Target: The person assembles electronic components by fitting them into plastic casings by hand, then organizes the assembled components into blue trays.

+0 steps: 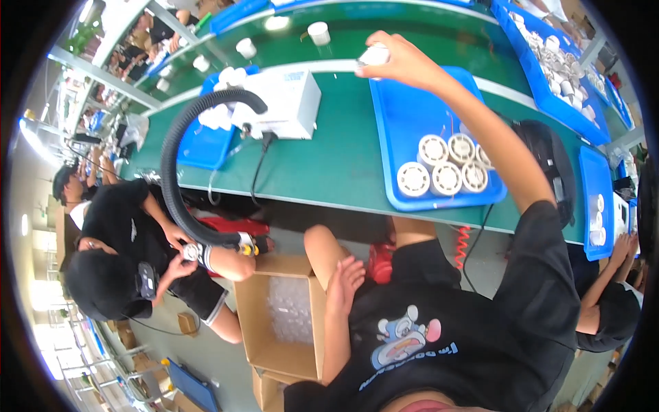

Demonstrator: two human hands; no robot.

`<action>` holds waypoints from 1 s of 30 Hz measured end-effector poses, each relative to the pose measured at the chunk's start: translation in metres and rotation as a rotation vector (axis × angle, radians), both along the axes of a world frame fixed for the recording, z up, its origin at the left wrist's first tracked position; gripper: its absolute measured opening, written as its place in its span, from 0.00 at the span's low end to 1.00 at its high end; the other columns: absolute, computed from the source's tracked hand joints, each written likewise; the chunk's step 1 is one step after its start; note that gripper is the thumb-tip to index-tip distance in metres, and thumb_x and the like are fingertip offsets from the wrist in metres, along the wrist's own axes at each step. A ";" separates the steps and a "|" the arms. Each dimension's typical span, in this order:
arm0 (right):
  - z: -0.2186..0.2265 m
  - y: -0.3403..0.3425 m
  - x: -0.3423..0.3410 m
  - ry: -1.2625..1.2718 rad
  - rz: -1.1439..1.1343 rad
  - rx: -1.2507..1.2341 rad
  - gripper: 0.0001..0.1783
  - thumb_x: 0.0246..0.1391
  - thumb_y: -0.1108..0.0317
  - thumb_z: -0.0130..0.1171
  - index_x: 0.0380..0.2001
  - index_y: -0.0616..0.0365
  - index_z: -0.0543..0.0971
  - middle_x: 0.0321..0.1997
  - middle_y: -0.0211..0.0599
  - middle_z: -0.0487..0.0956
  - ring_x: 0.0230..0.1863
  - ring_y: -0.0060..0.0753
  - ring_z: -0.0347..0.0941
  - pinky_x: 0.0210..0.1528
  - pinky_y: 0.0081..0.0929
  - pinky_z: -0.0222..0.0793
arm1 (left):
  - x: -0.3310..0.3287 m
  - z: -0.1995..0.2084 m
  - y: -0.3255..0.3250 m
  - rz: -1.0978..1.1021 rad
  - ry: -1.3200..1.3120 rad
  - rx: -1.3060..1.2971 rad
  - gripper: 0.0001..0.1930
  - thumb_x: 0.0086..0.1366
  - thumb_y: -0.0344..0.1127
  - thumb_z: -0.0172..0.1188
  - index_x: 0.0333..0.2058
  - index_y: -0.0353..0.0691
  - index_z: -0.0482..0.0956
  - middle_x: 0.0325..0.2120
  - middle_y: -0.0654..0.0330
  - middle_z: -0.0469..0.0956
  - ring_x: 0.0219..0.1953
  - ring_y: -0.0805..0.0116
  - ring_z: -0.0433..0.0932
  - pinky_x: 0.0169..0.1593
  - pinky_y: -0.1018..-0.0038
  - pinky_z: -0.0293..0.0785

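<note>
My right hand (406,62) is stretched out over the far edge of a blue tray (399,113), fingers closed around a small white cylindrical part (374,58). Inside the tray, at its near end, several round white housings (447,178) with slotted faces stand close together. Thin wires show beside some of them. My left hand (345,283) lies by my thigh with its fingers extended, holding nothing.
White cups (318,33) stand on the green belt beyond. A white box-shaped machine (285,103) with a black hose (171,158) stands left. A cardboard box (254,323) holds clear plastic. A co-worker (113,254) sits left, handling a white part; a blue bin (528,65) is far right.
</note>
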State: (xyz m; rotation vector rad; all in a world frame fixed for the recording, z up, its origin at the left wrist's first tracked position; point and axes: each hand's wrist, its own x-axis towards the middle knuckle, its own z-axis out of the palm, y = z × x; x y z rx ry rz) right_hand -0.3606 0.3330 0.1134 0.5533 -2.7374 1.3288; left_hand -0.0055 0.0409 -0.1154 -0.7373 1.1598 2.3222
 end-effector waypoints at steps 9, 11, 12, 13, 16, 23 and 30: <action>-0.114 0.117 -0.152 0.166 -0.729 0.804 0.41 0.49 0.42 0.65 0.58 0.56 0.65 0.59 0.61 0.64 0.59 0.68 0.65 0.56 0.53 0.69 | 0.055 -0.057 -0.063 0.297 -0.178 -0.179 0.23 0.73 0.51 0.45 0.52 0.37 0.72 0.43 0.54 0.80 0.41 0.63 0.79 0.46 0.69 0.76; -0.108 0.120 -0.159 0.173 -0.685 0.833 0.41 0.50 0.41 0.63 0.59 0.55 0.65 0.60 0.60 0.65 0.59 0.67 0.65 0.56 0.53 0.69 | 0.056 -0.066 -0.063 0.413 -0.168 -0.151 0.21 0.74 0.49 0.45 0.51 0.37 0.73 0.41 0.55 0.81 0.39 0.63 0.80 0.42 0.70 0.77; -0.097 0.116 -0.154 0.199 -0.642 0.856 0.40 0.52 0.40 0.60 0.59 0.54 0.65 0.60 0.60 0.66 0.60 0.65 0.65 0.56 0.53 0.70 | 0.059 -0.069 -0.063 0.452 -0.133 -0.129 0.20 0.73 0.47 0.46 0.50 0.37 0.74 0.41 0.55 0.81 0.38 0.64 0.80 0.40 0.71 0.77; -0.088 0.115 -0.150 0.190 -0.650 0.911 0.39 0.53 0.40 0.58 0.59 0.54 0.64 0.58 0.58 0.67 0.58 0.64 0.66 0.55 0.53 0.70 | 0.060 -0.073 -0.062 0.463 -0.132 -0.146 0.19 0.73 0.47 0.46 0.50 0.37 0.74 0.41 0.56 0.81 0.37 0.64 0.80 0.39 0.72 0.77; -0.037 0.121 -0.107 0.166 -0.316 0.995 0.33 0.58 0.45 0.53 0.59 0.55 0.65 0.58 0.51 0.69 0.53 0.57 0.72 0.52 0.50 0.72 | 0.067 -0.069 -0.069 0.505 -0.155 -0.164 0.19 0.73 0.46 0.47 0.50 0.38 0.74 0.40 0.56 0.81 0.37 0.64 0.80 0.39 0.73 0.76; -0.033 0.142 0.085 -0.205 0.146 0.747 0.33 0.52 0.57 0.63 0.59 0.60 0.71 0.54 0.48 0.78 0.50 0.42 0.77 0.49 0.36 0.72 | 0.163 -0.157 -0.100 0.601 -0.411 -0.576 0.16 0.70 0.42 0.49 0.46 0.36 0.76 0.36 0.58 0.80 0.37 0.68 0.80 0.42 0.72 0.79; -0.009 0.231 0.074 0.317 -0.176 0.732 0.25 0.65 0.58 0.50 0.61 0.58 0.70 0.53 0.39 0.76 0.45 0.28 0.73 0.44 0.23 0.68 | 0.177 -0.154 -0.148 0.467 -0.439 -0.953 0.15 0.66 0.39 0.52 0.34 0.32 0.79 0.25 0.52 0.83 0.25 0.65 0.83 0.31 0.70 0.77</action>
